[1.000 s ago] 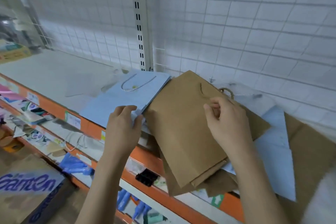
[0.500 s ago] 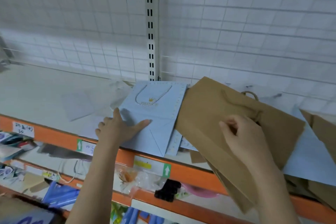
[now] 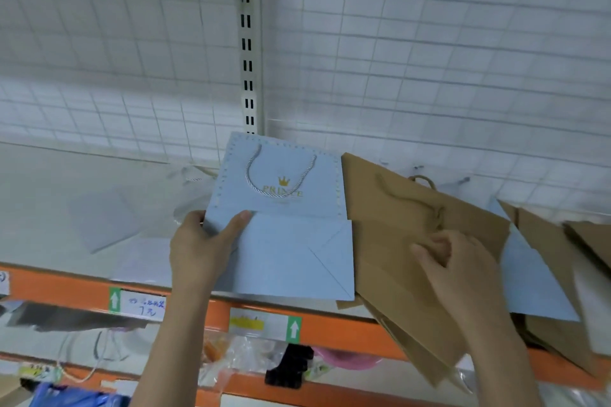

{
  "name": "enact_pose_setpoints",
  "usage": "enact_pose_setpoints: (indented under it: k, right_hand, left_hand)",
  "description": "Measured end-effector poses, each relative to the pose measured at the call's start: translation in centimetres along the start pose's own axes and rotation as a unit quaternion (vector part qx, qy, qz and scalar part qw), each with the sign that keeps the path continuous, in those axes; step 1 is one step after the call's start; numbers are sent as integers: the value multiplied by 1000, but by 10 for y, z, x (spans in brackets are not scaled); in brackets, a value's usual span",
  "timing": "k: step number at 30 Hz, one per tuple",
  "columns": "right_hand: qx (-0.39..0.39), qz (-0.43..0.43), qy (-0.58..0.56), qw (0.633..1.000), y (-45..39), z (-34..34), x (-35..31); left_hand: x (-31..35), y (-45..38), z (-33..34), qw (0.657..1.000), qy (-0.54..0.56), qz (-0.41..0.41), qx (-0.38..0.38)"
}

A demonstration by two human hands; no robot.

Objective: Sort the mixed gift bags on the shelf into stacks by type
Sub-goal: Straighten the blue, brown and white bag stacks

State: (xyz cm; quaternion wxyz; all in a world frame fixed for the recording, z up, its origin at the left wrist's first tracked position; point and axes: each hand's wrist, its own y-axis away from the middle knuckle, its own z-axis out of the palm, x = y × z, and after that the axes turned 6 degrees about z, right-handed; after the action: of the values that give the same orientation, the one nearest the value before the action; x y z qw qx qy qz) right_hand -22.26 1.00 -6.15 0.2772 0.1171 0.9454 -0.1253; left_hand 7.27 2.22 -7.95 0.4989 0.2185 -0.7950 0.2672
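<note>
A flat light blue gift bag (image 3: 284, 241) with a crown print and a grey cord handle lies on the shelf. My left hand (image 3: 201, 248) grips its left edge, thumb on top. To its right lies a flat brown paper bag (image 3: 396, 258) that hangs over the shelf's front edge. My right hand (image 3: 456, 264) pinches this brown bag near its twisted handle. Another blue bag (image 3: 532, 284) shows under the brown one, and more brown bags (image 3: 562, 241) lie at the far right.
The white shelf board (image 3: 66, 208) stretches left, with an orange front rail (image 3: 330, 324) carrying price labels. A wire grid back panel (image 3: 429, 59) and slotted upright (image 3: 246, 43) stand behind. Lower shelves hold packaged goods (image 3: 287, 367).
My left hand went from lying flat on the blue bag to gripping its left edge. The blue bag now lies squarer. My right hand kept its hold on the brown bag.
</note>
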Motion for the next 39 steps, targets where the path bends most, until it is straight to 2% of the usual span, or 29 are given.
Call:
enact_pose_setpoints:
  k: [6, 12, 15, 22, 29, 35, 39]
  right_hand:
    - [20, 136, 34, 990, 9, -5, 33]
    - [-16, 170, -87, 981, 3, -11, 40]
    - [-39, 185, -102, 977, -9, -20, 50]
    - [-28, 139, -145, 979, -26, -53, 80]
    - [-31, 119, -235, 964, -61, -97, 146]
    - [1, 98, -255, 962, -78, -135, 210]
    - [4, 77, -252, 965, -88, -147, 258]
  left_hand:
    - [12, 12, 25, 997, 76, 2, -31]
    - [17, 21, 43, 994, 77, 12, -72]
    - [21, 25, 50, 993, 79, 25, -84]
    - [48, 49, 79, 992, 78, 55, -77]
    - [96, 102, 131, 992, 66, 96, -51]
    - [135, 164, 191, 994, 68, 78, -36]
    - [151, 198, 227, 993, 71, 61, -67]
